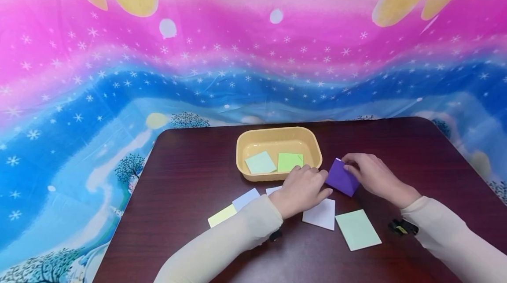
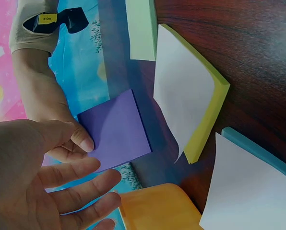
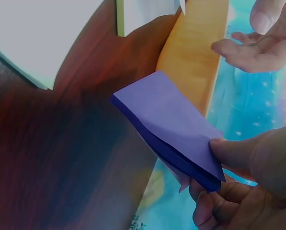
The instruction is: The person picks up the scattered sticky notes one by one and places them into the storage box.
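My right hand (image 1: 372,175) pinches a purple sticky-note pad (image 1: 341,181) by one edge, thumb on the top face and fingers beneath, as the right wrist view shows. The pad is held tilted above the table, and a loose sheet lifts a little from its stack. My left hand (image 1: 303,188) hovers to the left of the pad, fingers spread and relaxed, holding nothing in the left wrist view. Just beyond the left hand stands a yellow plastic tub (image 1: 277,144). Inside it lie a pale green pad (image 1: 260,162) and a bright green pad (image 1: 290,159).
On the dark wooden table (image 1: 178,168) lie a white-topped pad (image 1: 320,215), a pale green pad (image 1: 358,230), a yellow pad (image 1: 222,216) and a pale lavender sheet (image 1: 245,199). Another white sheet (image 1: 272,190) is partly hidden by my left arm. A printed cloth (image 1: 253,54) hangs behind.
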Demonstrator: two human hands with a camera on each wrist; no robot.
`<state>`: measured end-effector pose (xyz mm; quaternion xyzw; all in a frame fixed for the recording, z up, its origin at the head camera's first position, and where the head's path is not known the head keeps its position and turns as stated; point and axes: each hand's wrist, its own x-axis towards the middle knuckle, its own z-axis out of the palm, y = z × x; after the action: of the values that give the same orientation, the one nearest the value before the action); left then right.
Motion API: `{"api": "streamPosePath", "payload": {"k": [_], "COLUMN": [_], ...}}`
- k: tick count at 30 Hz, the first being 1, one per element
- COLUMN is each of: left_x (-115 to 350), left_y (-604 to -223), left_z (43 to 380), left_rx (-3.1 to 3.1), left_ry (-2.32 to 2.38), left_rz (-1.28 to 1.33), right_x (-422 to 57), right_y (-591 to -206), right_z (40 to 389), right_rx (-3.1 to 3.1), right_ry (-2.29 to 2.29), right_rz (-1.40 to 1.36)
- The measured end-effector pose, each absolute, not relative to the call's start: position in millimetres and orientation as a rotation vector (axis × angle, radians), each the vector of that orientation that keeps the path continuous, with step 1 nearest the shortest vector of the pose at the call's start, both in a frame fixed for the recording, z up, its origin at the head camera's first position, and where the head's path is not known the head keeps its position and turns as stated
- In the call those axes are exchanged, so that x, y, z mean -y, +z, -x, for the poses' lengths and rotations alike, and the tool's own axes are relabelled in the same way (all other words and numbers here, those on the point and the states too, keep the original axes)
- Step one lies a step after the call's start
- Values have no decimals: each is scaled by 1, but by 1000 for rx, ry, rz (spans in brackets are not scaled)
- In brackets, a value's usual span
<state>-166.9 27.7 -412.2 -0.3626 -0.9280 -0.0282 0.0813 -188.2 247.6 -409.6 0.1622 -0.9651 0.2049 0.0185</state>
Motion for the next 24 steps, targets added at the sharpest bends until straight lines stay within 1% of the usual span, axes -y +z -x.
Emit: {"api": "streamPosePath", "payload": {"k": [24], "left_x": [-31], "left_y": [-403], "left_z": [171], "left_rx": [2795], "left_ry": [-152], "left_rz": [1068], "right_x": [-249], "right_y": [-382], "right_z": [182], "right_rx": [2936], "right_ry": [607], "right_rz": [-517]}}
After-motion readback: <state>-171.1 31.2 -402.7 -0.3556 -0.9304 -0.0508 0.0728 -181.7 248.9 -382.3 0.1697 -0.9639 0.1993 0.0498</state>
